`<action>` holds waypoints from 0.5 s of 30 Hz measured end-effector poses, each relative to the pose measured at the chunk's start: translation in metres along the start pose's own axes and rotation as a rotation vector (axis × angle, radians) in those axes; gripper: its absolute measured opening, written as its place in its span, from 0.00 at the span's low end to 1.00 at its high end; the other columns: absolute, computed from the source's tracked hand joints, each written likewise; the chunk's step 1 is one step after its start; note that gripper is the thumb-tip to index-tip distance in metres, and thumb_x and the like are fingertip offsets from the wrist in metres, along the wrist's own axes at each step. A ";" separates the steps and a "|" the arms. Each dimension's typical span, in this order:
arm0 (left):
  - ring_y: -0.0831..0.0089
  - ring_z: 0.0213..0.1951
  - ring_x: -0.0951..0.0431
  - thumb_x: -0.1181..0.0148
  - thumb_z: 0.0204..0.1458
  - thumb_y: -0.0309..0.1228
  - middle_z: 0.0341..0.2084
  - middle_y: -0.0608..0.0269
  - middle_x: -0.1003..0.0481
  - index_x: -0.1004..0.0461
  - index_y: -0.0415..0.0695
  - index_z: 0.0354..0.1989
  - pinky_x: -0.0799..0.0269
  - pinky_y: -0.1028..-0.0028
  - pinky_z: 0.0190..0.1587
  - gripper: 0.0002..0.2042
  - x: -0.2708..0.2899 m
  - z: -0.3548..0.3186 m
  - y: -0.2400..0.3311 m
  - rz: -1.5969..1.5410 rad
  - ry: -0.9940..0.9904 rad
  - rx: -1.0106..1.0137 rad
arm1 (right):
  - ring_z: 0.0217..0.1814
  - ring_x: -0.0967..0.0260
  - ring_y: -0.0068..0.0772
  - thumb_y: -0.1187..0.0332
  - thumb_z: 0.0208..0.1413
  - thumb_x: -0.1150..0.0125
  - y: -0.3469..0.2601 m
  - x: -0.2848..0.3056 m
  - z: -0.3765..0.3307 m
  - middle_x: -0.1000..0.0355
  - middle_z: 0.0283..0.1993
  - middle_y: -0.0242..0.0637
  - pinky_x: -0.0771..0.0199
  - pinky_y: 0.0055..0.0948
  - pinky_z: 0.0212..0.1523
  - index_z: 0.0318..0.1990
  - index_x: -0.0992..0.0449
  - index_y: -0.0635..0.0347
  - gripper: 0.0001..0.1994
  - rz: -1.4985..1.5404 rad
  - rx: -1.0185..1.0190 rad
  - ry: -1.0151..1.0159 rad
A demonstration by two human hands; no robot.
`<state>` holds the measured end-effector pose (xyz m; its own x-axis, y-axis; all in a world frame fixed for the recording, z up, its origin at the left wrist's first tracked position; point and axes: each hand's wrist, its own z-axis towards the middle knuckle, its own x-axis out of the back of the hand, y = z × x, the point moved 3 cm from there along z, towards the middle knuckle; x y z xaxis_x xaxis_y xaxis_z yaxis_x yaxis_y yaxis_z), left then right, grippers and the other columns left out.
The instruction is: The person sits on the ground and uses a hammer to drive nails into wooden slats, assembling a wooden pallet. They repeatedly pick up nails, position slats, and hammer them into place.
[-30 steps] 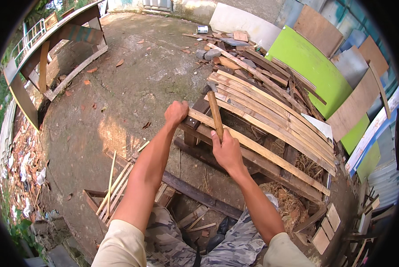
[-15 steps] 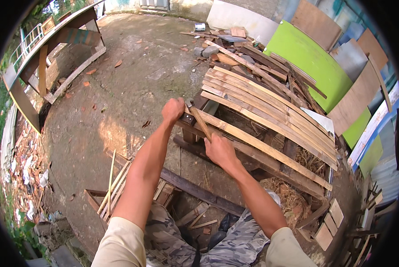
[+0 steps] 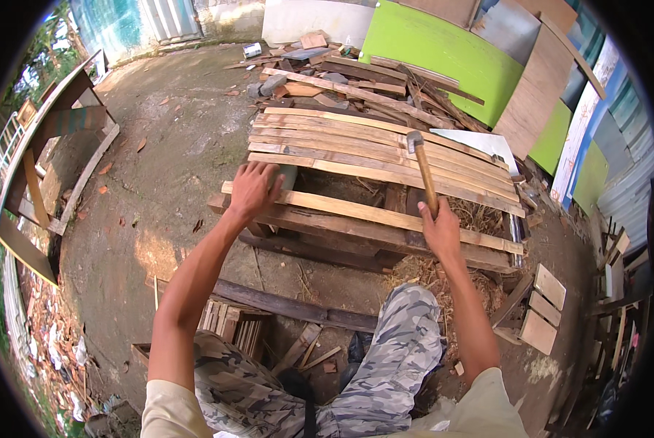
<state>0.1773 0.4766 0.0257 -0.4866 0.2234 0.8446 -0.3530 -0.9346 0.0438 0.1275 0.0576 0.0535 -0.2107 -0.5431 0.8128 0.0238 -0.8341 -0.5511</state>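
Head view: the left hand (image 3: 252, 191), fingers loosely bent, appears to rest over the left end of the long, pale-yellow wooden strip (image 3: 370, 213), which lies along the near rail of the dark-brown wooden frame (image 3: 327, 223). The right hand (image 3: 441, 226) grips the wooden-handled, metal-headed hammer (image 3: 425, 171), head up. The step looks like steadying the strip; any blow calls for fingers held clear.

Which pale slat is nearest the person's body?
The front slat, its left end by the left hand; a gap separates it from the other pale slats, grouped closely beyond.
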 end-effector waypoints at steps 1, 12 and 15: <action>0.61 0.50 0.24 0.45 0.63 0.45 0.41 0.58 0.21 0.21 0.45 0.47 0.34 0.60 0.55 0.17 -0.001 0.004 0.028 -0.063 -0.087 -0.090 | 0.32 0.26 0.61 0.52 0.64 0.39 0.019 0.009 0.008 0.26 0.27 0.53 0.29 0.53 0.34 0.40 0.30 0.65 0.21 -0.029 -0.029 0.039; 0.41 0.26 0.21 0.53 0.65 0.51 0.19 0.41 0.23 0.21 0.40 0.20 0.26 0.50 0.33 0.30 -0.056 0.047 0.188 -0.230 -0.465 0.182 | 0.28 0.27 0.43 0.45 0.49 0.25 0.092 0.019 0.007 0.26 0.26 0.43 0.27 0.41 0.35 0.33 0.29 0.62 0.27 0.044 -0.229 -0.104; 0.45 0.18 0.24 0.49 0.63 0.47 0.14 0.46 0.26 0.23 0.41 0.14 0.27 0.54 0.25 0.28 -0.065 0.038 0.193 -0.235 -0.241 0.139 | 0.29 0.27 0.42 0.43 0.49 0.25 0.094 0.023 0.004 0.26 0.27 0.43 0.27 0.41 0.34 0.35 0.29 0.62 0.29 0.023 -0.215 -0.153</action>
<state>0.1713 0.2713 -0.0008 -0.1963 0.3807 0.9036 -0.3124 -0.8978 0.3104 0.1293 -0.0338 0.0210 -0.0614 -0.5837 0.8096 -0.1850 -0.7904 -0.5840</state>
